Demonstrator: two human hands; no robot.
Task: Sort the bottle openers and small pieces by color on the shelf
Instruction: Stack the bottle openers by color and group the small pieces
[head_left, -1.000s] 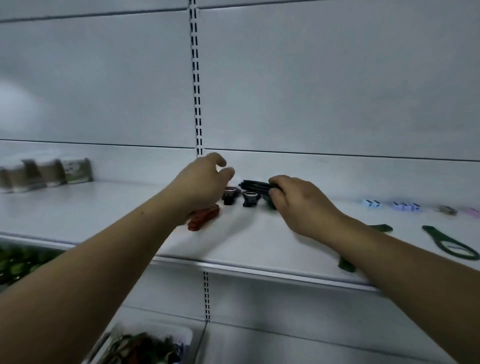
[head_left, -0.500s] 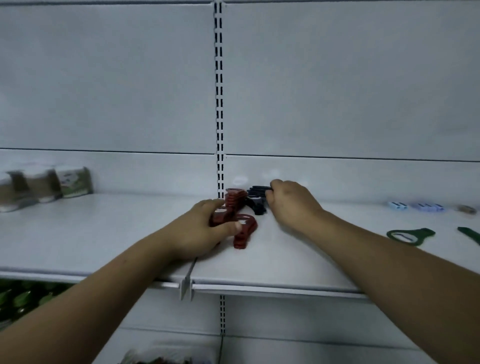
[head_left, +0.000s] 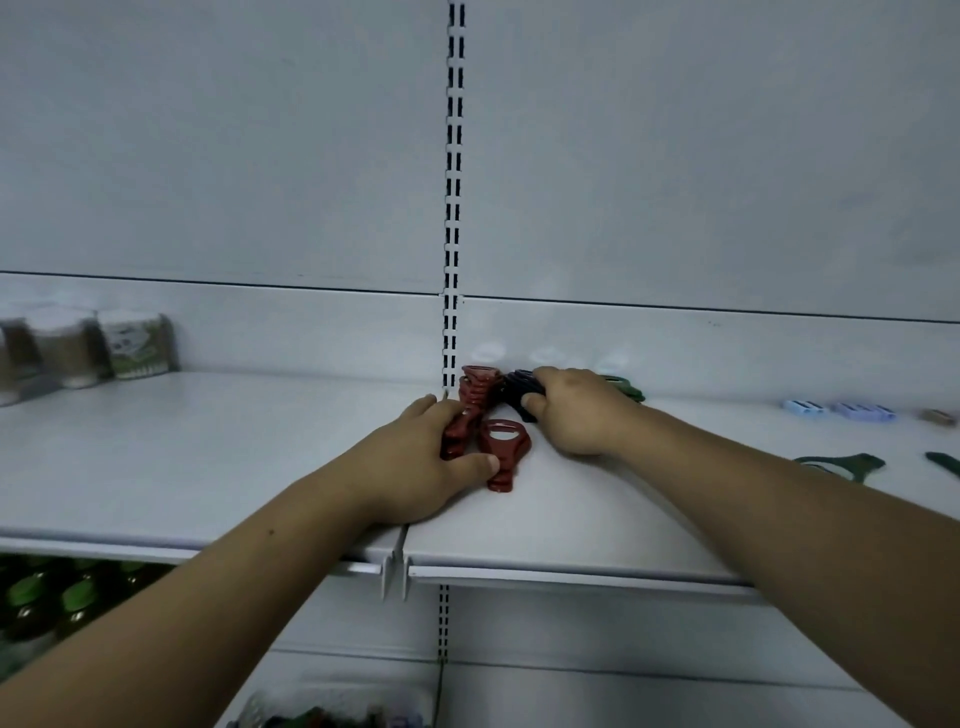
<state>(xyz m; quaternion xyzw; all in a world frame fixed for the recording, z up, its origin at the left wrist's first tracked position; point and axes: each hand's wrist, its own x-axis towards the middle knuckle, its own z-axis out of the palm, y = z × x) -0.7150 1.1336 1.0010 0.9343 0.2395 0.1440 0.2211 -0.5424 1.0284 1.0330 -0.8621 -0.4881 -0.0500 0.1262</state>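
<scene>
red bottle openers (head_left: 475, 396) sit mid-shelf by the slotted upright (head_left: 453, 208), my left hand (head_left: 415, 462) curled round them. black bottle openers (head_left: 519, 391) just beside, pinched by my right hand (head_left: 576, 415). white metal shelf (head_left: 208, 447); green openers (head_left: 841, 464) and blue pieces (head_left: 841, 410) to the right, blurred jars (head_left: 78, 353) far left.

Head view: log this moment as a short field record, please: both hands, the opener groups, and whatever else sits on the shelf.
left hand: fingers and thumb round the red opener stack, thumb against a loose red opener
right hand: grips the black openers, just right of the red ones
green openers: lying far right; another shows behind the right hand
small pieces: light blue and purple, back right
jars: back left, blurred
shelf: white; everything above lies on it
</scene>
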